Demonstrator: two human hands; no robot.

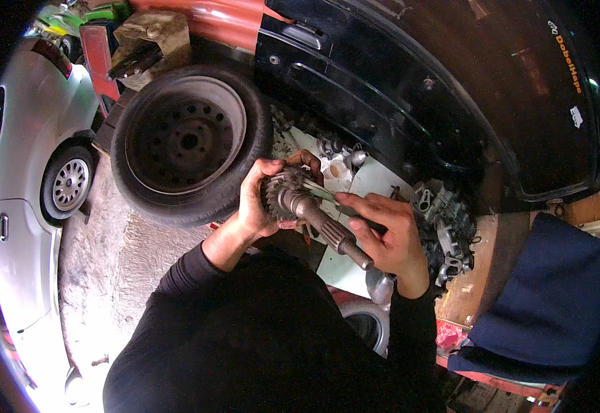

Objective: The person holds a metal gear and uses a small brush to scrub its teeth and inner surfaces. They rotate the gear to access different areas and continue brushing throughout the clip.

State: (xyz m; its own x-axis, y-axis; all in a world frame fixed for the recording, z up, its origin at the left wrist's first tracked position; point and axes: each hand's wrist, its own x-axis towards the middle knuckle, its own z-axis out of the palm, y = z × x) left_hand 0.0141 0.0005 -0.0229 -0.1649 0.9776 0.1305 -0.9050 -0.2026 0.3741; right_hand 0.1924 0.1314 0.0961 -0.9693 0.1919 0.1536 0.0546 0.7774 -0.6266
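Observation:
In front of my body, my left hand [257, 199] is wrapped round the toothed end of a metal gear shaft [324, 224]. The shaft is tilted, and its splined, narrower end points down to the right. Fingers of my right hand [391, 237] pinch a slim, screwdriver-like tool [321, 191]. Its thin tip rests against or very near the gears; the exact contact cannot be made out. My right fingers and palm cover most of its handle. Below the right wrist shows a rounded silvery piece [380, 286], partly covered.
A wheel with a black tyre [141, 206] lies left of my hands. Beyond are metal engine parts [341, 162] on a white surface and a dark vehicle panel [383, 89]. A metal casting [445, 230] stands right, near dark blue cloth [541, 303]. A silver car [28, 151] stands far left.

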